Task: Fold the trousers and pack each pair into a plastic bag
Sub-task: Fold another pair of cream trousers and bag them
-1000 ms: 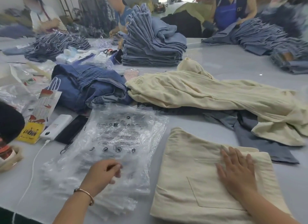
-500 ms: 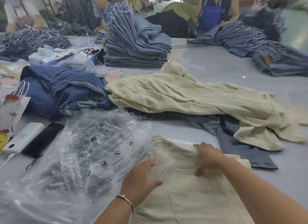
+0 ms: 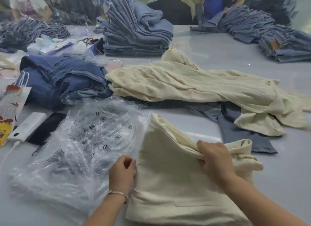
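Now right-hand fingers (image 3: 204,150) grip folded cream trousers (image 3: 168,175).

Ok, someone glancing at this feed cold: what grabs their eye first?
Probably the folded cream trousers at near centre, gripped at the far edge by the right hand and at the near-left edge by the left hand. Next, the crinkled plastic bags to their left, and the tall blue stack behind.

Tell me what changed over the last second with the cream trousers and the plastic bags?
The right hand, earlier flat on the folded cream trousers, now grips their upper layers and lifts that edge off the table. The left hand left the stack of plastic bags and now pinches a bag edge beside the trousers. The loose cream trousers, phone and power bank stayed put.
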{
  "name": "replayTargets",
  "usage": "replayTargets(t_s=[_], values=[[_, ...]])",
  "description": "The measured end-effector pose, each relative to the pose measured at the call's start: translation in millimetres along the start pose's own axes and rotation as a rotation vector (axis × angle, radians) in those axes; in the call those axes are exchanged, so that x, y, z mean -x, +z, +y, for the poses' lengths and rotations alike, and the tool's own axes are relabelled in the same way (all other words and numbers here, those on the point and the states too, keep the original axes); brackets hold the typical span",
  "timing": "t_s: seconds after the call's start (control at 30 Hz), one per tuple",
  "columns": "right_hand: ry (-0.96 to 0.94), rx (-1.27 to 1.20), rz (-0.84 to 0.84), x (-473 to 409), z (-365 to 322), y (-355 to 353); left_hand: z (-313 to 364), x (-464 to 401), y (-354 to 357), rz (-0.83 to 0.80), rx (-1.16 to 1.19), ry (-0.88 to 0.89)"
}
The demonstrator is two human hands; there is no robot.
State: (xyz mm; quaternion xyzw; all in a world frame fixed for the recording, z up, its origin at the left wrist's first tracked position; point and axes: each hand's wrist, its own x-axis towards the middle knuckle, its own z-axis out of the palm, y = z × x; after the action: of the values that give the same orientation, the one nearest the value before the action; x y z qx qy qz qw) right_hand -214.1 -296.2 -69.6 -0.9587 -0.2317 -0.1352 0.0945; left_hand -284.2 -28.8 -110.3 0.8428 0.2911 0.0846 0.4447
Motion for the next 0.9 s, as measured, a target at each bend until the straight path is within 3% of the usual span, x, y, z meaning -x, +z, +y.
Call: replayTargets(t_s=[0.13, 0.2, 0.43, 0.63, 0.73, 0.8, 0.9], values=[[-0.085, 0.064, -0.556, 42.8, -14.7, -7.1, -1.7, -4.1, 8.8, -0.018, -0.070, 0.020], [-0.184, 0.054, -0.645, 59.0, -21.8, -8.3, -2.0, -8.1, 8.1, -0.001, -0.076, 0.008], [-0.306, 0.202, -0.733, 100.4, -48.6, 3.7, 5.7, -19.2, 13.5, -0.063, -0.095, 0.037], [-0.208, 0.130, -0.612, 85.0, -39.6, -4.0, 1.5, -24.1, 7.7, -0.121, -0.181, 0.179], [-0.092, 0.025, -0.556, 72.2, -32.2, -5.9, -13.1, -29.4, -8.5, -0.079, -0.488, 0.279], [0.023, -0.032, -0.542, 63.7, -29.7, -2.3, -22.4, -29.8, -15.6, -0.141, -0.653, 0.256], [0.121, 0.003, -0.555, 47.7, -26.9, 3.2, -26.8, -30.2, -20.4, -0.222, -0.657, 0.279]])
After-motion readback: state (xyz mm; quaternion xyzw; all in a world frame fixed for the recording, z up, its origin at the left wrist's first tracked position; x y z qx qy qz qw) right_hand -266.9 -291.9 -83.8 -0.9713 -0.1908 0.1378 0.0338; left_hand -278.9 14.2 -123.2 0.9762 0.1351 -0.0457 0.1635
